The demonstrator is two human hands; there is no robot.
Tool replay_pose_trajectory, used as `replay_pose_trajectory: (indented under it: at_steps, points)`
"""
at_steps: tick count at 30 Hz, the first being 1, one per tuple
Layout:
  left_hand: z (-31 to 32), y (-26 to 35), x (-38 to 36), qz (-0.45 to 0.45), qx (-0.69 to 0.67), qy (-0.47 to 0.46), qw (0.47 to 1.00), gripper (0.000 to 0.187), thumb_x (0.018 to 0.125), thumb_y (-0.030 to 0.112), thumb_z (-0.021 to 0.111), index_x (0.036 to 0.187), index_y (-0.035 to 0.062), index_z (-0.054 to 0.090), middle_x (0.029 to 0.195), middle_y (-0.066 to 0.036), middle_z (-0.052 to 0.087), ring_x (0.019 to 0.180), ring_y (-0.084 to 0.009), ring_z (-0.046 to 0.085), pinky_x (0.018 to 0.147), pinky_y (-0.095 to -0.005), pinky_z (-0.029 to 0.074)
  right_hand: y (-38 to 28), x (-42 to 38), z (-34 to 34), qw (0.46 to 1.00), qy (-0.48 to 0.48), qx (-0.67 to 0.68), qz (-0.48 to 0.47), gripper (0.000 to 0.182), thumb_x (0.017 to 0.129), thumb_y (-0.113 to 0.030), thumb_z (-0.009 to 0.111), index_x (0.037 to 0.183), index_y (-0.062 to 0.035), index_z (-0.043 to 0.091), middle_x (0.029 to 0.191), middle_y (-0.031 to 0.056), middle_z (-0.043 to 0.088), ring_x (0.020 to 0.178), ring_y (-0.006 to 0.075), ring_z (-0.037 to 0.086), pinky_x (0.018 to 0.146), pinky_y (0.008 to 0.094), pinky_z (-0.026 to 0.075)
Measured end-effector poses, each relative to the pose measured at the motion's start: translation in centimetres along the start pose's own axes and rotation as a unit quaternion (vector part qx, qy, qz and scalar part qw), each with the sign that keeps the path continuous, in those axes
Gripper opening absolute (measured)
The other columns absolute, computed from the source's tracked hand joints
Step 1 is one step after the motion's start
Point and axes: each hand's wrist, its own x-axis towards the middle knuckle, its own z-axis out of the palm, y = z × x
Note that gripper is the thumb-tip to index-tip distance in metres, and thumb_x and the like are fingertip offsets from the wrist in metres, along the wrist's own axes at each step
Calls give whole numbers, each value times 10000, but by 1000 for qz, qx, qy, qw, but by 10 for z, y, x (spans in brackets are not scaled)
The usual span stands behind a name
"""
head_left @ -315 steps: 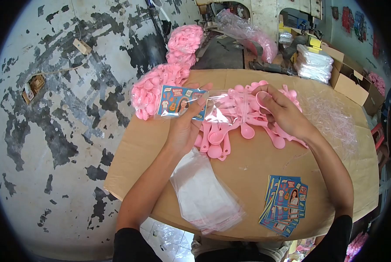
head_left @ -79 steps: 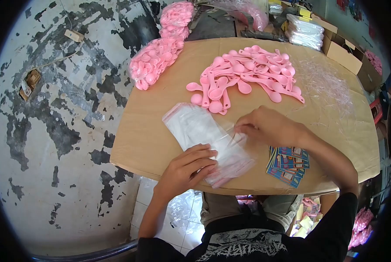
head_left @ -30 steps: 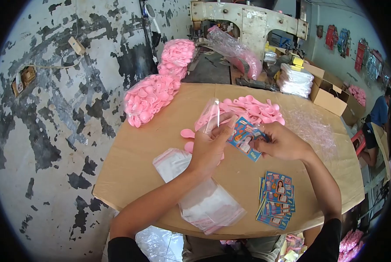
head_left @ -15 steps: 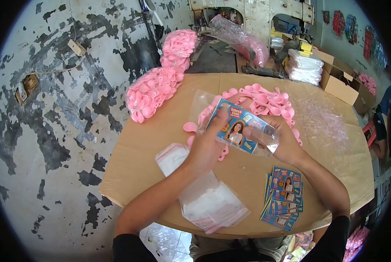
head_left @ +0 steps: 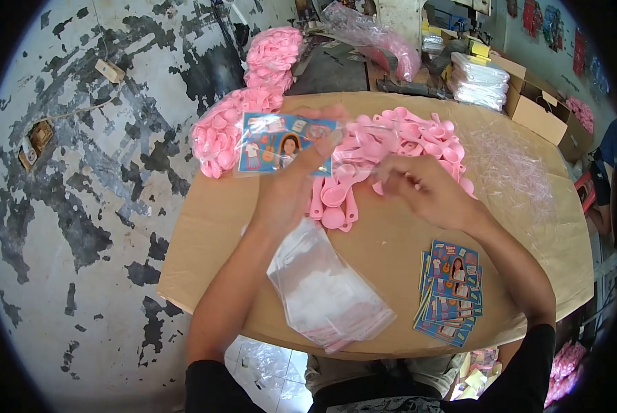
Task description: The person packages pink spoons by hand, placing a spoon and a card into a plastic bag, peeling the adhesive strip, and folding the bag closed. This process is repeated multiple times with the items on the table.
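My left hand (head_left: pixel 291 175) is closed on a blue printed card (head_left: pixel 270 148) inside a clear plastic bag, thumb across its front. The bag's clear end (head_left: pixel 360 168) stretches right toward my right hand (head_left: pixel 429 189), whose curled fingers appear to pinch its edge; that spot is slightly blurred. Behind and below the hands lies a heap of pink plastic spoons (head_left: pixel 415 134). A pile of clear plastic bags (head_left: pixel 326 289) rests on the table in front of my left forearm. Near my right forearm is a fanned stack of blue cards (head_left: pixel 453 292).
Bags packed with pink spoons (head_left: pixel 236 124) sit at the table's back left. Crumpled clear plastic (head_left: pixel 518 182) lies on the right of the paper-covered table (head_left: pixel 205 255). Beyond it are stacked plastic packs (head_left: pixel 478 79) and a cardboard box (head_left: pixel 536 113). Another person's arm (head_left: pixel 600 224) shows at far right.
The bagged card has moved left and turned more level in my left hand. My right hand has left the card's face and drawn back to the bag's end. The view has shifted slightly.
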Motion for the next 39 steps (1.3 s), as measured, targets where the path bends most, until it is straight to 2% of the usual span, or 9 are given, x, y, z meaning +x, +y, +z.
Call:
replay_pose_trajectory:
  at_steps: [3, 6, 9, 12, 15, 21, 27, 30, 39]
  points:
    - [-7, 2, 4, 10, 36, 0, 999, 405, 835, 40, 673, 1195, 31, 489, 1232, -145, 576, 1124, -175, 567, 967, -343, 471, 22, 6, 22, 961, -87, -236, -111, 267, 928, -243, 521, 1132, -95, 607, 1010, 174, 623, 954, 309, 603, 796, 401, 490]
    - [-13, -3, 4, -21, 86, -9, 996, 391, 845, 47, 660, 1195, 39, 486, 1238, -153, 568, 1150, -220, 558, 989, -380, 455, 25, 5, 52, 931, -12, -359, -69, 246, 887, -213, 556, 1088, -89, 624, 1031, 146, 635, 836, 333, 625, 783, 441, 496]
    - [-15, -6, 2, -41, 127, -17, 991, 344, 866, 56, 632, 1178, 63, 487, 1271, -162, 540, 1199, -292, 532, 1032, -450, 428, 20, 14, 44, 936, -84, -327, 98, 295, 881, -255, 575, 1093, -52, 610, 1025, 163, 640, 843, 327, 626, 782, 422, 503]
    - [-17, -7, 4, -23, 122, -36, 992, 362, 871, 64, 629, 1202, 66, 482, 1280, -155, 536, 1198, -293, 532, 1039, -440, 421, 42, 1, 18, 983, -50, -169, 53, 302, 897, -219, 588, 1137, -36, 597, 993, 181, 642, 922, 263, 630, 817, 384, 500]
    - [-12, -4, 6, -27, 43, 17, 999, 408, 841, 57, 678, 1197, 36, 478, 1281, -161, 547, 1124, -209, 577, 986, -358, 454, 49, -17, -28, 975, -84, -207, 22, 264, 889, -184, 605, 1086, -12, 631, 883, 151, 660, 802, 213, 625, 738, 353, 490]
    - [-19, -6, 8, -33, 11, 38, 999, 409, 864, 44, 640, 1226, 64, 450, 1333, -153, 509, 1185, -224, 532, 1036, -388, 414, -17, -19, -84, 957, -124, -176, 193, 190, 888, -116, 595, 1016, 12, 653, 769, 76, 635, 696, 137, 533, 654, 294, 437]
    - [-20, -8, 8, -19, -21, 42, 999, 385, 880, 48, 621, 1224, 63, 449, 1320, -152, 515, 1162, -222, 548, 1023, -389, 447, -11, -12, -79, 996, 23, -70, 47, 176, 941, -97, 546, 1055, 20, 613, 672, 1, 549, 616, 77, 486, 552, 261, 399]
    - [-20, -10, 8, -15, -8, 37, 999, 294, 931, 115, 562, 1219, 61, 533, 1340, -128, 520, 1199, -245, 537, 1045, -419, 414, -28, -10, -75, 995, 24, -10, 96, 197, 962, -108, 518, 1100, 9, 596, 670, -14, 508, 601, 49, 445, 535, 234, 373]
    - [16, -28, -19, -107, 4, 16, 994, 516, 962, 293, 534, 1385, 74, 336, 1423, -113, 415, 1258, -229, 479, 1046, -415, 413, -34, -13, -27, 984, 32, 170, 43, 276, 983, -216, 525, 1166, -14, 569, 821, -12, 565, 709, 49, 510, 646, 231, 428]
